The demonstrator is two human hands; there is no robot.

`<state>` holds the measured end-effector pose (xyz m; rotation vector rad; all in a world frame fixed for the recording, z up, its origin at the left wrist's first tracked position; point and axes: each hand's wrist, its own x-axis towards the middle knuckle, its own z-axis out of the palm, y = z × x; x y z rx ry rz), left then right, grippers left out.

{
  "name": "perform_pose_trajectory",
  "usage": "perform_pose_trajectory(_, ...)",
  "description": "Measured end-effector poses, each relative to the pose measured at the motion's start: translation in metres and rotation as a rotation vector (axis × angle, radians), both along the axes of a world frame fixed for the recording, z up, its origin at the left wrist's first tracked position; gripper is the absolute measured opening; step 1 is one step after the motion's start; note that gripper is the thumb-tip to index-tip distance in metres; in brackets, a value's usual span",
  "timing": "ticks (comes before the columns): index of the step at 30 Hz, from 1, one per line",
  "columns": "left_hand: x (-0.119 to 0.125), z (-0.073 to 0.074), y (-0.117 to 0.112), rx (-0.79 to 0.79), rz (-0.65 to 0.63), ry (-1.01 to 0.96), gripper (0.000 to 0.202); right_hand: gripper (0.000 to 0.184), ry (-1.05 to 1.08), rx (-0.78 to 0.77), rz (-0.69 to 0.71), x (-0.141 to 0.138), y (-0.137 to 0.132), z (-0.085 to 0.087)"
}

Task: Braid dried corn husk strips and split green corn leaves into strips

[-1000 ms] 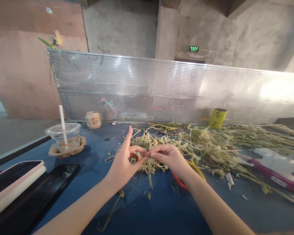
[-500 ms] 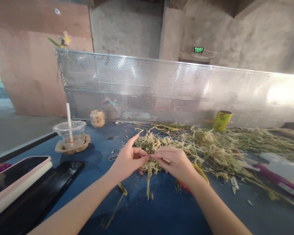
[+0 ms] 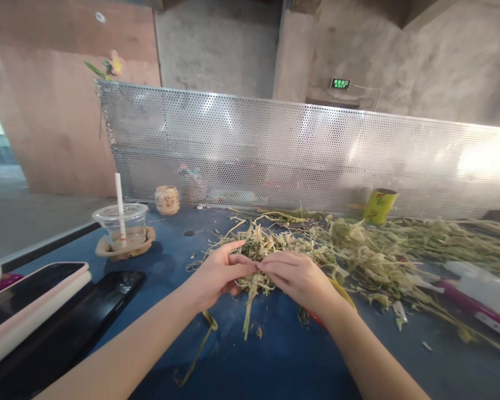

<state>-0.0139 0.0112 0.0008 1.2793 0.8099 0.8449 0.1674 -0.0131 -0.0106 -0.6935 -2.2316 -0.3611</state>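
Behind the blue table (image 3: 283,361) stands a perforated metal screen (image 3: 233,139), the widest thing about. Across the table's right side sprawl long dried stalks (image 3: 437,239), and at the centre sits a smaller heap (image 3: 270,240) of loose plant bits. A black phone (image 3: 108,297) lies to the left. At the heap's near edge the left hand (image 3: 220,272) and right hand (image 3: 302,275) meet: the left pinches thumb to fingertips with one finger raised, the right has its fingers bunched and nearly closed. Between them they seem to grip a pale sprig (image 3: 249,316) that hangs toward the table, though the fingers hide the exact hold. A lidded cup (image 3: 120,219) stands beyond the phone. Judging by the loose bits, a fair share has been worked over; this sprig looks midway through handling, and plenty of stalks lie unsorted.
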Motion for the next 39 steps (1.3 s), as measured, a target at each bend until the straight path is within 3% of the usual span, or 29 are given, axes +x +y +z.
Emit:
perform_pose_trajectory(5, 0.0, 0.0, -0.002, 0.2, 0.077, 0.071, 0.08, 0.017, 0.308, -0.182, -0.011, -0.011, 0.0, -0.002)
perform_pose_trajectory(11, -0.001, -0.004, -0.005, 0.535, 0.155, 0.188, 0.073, 0.01, 0.628, -0.718, -0.178, -0.02, 0.007, -0.006)
perform_pose_trajectory(16, 0.0, -0.007, -0.004, 0.687, 0.193, 0.275, 0.068, 0.01, 0.591, -0.628, -0.319, -0.022, 0.004, -0.005)
perform_pose_trajectory(23, 0.002, -0.012, -0.003, 0.642, 0.147, 0.302, 0.061, 0.011, 0.569, -0.783, -0.439, -0.023, 0.002, -0.007)
perform_pose_trajectory(25, 0.004, -0.012, -0.003, 0.618, 0.151, 0.305, 0.062, 0.01, 0.526, -0.712, -0.494, -0.024, 0.001, -0.008)
perform_pose_trajectory(28, 0.006, -0.01, -0.004, 0.53, 0.156, 0.264, 0.068, 0.009, 0.401, -0.453, -0.568, -0.028, -0.003, -0.009)
perform_pose_trajectory(34, 0.006, -0.005, 0.0, 0.189, 0.048, 0.044, 0.089, 0.017, 0.132, 0.018, -0.378, -0.026, -0.006, -0.011)
perform_pose_trajectory(36, 0.005, -0.005, 0.001, 0.141, 0.027, -0.001, 0.089, 0.017, 0.104, 0.041, -0.353, -0.023, -0.006, -0.01)
perform_pose_trajectory(39, 0.003, -0.005, 0.002, 0.178, 0.065, 0.018, 0.086, 0.014, 0.077, -0.048, -0.402, -0.021, -0.007, -0.007)
